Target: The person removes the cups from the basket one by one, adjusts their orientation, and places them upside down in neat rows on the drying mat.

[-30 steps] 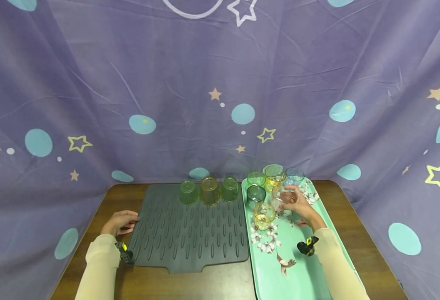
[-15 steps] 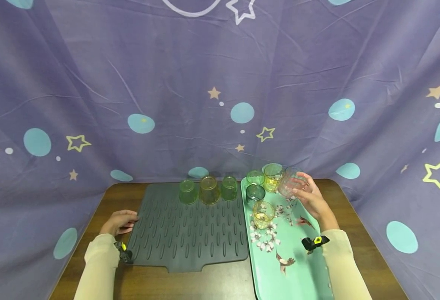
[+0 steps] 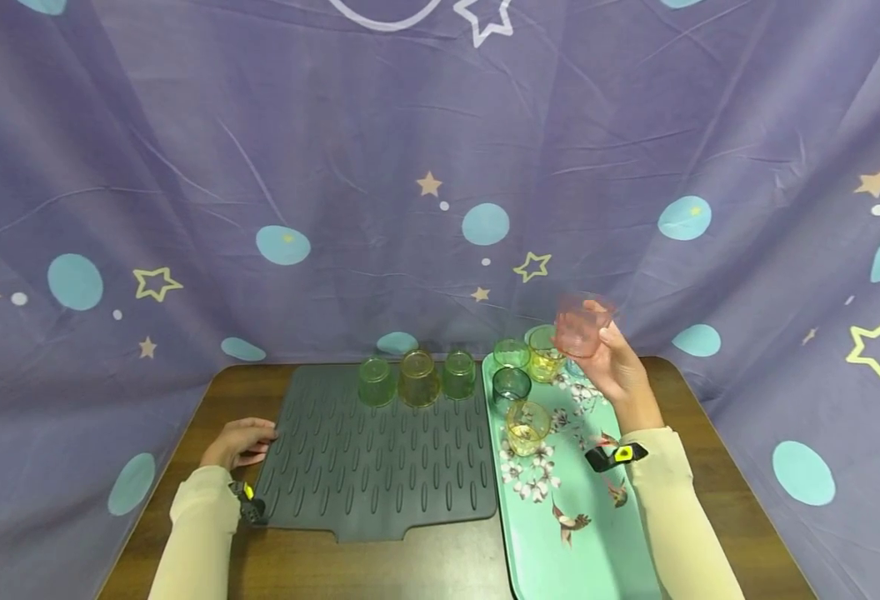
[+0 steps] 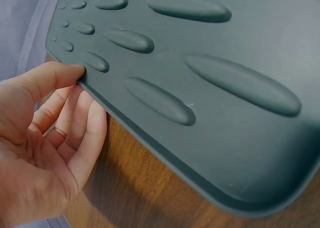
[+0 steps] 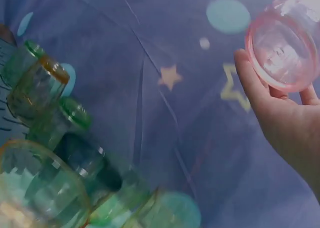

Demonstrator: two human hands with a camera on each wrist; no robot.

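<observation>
We've got a brown wood surface [image 3: 440, 568] w/ rounded far corners; behind its far edge & past L/R edges hangs a purple curtain [image 3: 357, 158] w/ stars [image 3: 429, 184], blue ovals [image 3: 486, 223] & white dots [image 3: 443, 206].

Both arms are clad in long, plain cream sleeves: left sleeve [image 3: 198, 533], right sleeve [image 3: 672, 500], each creased toward the wrist. Left hand [image 3: 239, 442] and right hand [image 3: 614, 367] are bare. At the left wrist sits a small black camera [image 3: 252, 507] with a yellow patch [image 3: 248, 492]; at the right, a black angular unit [image 3: 601, 459], likewise marked yellow.
</observation>
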